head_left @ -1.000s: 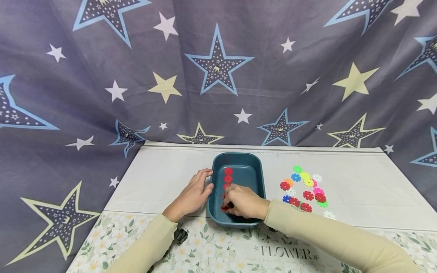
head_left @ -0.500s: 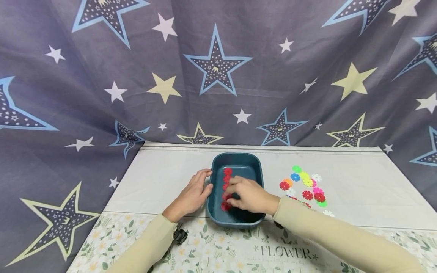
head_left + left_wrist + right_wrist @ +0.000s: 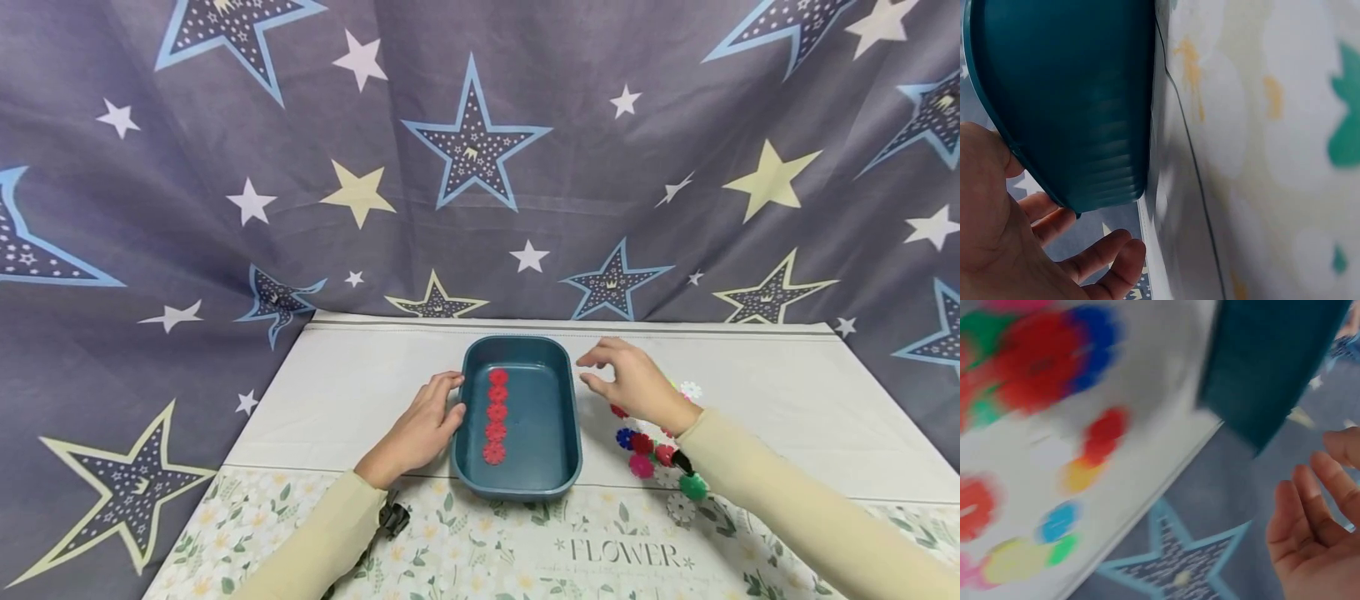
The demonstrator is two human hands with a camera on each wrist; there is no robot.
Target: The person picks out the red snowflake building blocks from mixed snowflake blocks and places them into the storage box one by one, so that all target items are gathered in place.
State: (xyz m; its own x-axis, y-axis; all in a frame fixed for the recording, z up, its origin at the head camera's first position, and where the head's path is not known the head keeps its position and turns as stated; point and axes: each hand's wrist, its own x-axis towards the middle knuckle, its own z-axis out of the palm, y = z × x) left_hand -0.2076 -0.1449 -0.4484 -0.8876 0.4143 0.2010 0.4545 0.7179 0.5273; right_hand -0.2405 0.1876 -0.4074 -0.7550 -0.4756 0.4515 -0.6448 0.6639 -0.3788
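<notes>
A dark teal rectangular tray stands on the table. Inside it, several red flower-shaped plastic discs lie in a column toward the left side. My left hand rests against the tray's left rim; in the left wrist view its fingers and thumb are at the edge of the rim, fairly loose. My right hand hovers just right of the tray, thumb and fingers apart with nothing between them. Below and behind it lie loose coloured flower discs, partly hidden by the hand and sleeve.
The loose discs are red, blue, green, white, yellow, orange and pink, some overlapping, as with the red and blue discs in the right wrist view. A floral cloth covers the table's front. A star-patterned curtain hangs behind.
My right hand has left the red discs in the tray, lifted out over the right rim and moved right toward the loose discs. The left hand has stayed at the rim.
</notes>
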